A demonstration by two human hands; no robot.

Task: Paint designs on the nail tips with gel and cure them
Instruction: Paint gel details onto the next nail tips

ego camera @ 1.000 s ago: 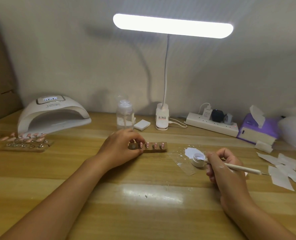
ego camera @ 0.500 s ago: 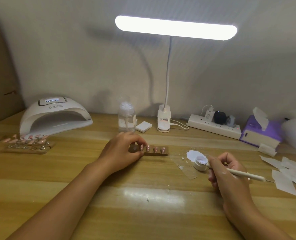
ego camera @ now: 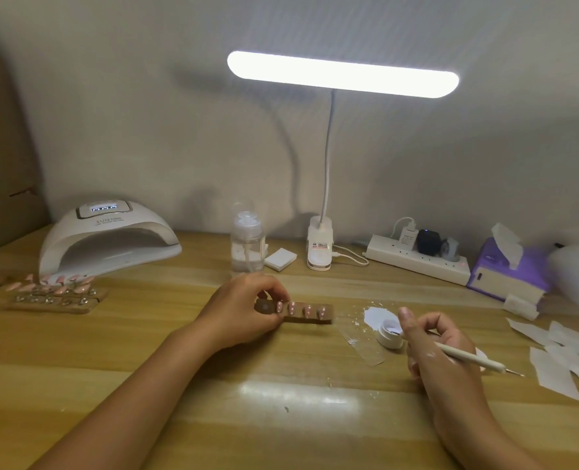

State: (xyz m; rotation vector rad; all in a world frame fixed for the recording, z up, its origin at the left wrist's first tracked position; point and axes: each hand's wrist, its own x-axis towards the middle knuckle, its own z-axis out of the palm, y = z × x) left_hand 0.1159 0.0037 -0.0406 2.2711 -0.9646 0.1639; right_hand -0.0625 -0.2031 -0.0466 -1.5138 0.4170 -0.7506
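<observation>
The left hand pinches the left end of a short wooden strip, fingers curled over its top. The strip lies flat on the wooden table, and four pink nail tips stand in a row just right of those fingers.

The right hand curls round a thin white brush. The brush's near end reaches a small white gel pot just left of that hand. The pot sits on a clear film smeared with white, between the two hands.

A broad stretch of tabletop lies between the forearms, lit by glare. Cut paper squares lie right of the right hand; beyond them are a purple tissue box and a power strip.

Beyond the left hand stand a clear pump bottle and a lit desk lamp. Far to its left a white curing lamp opens toward the table's middle, with more pink tips on a holder before it. A grey wall closes the table's back edge.
</observation>
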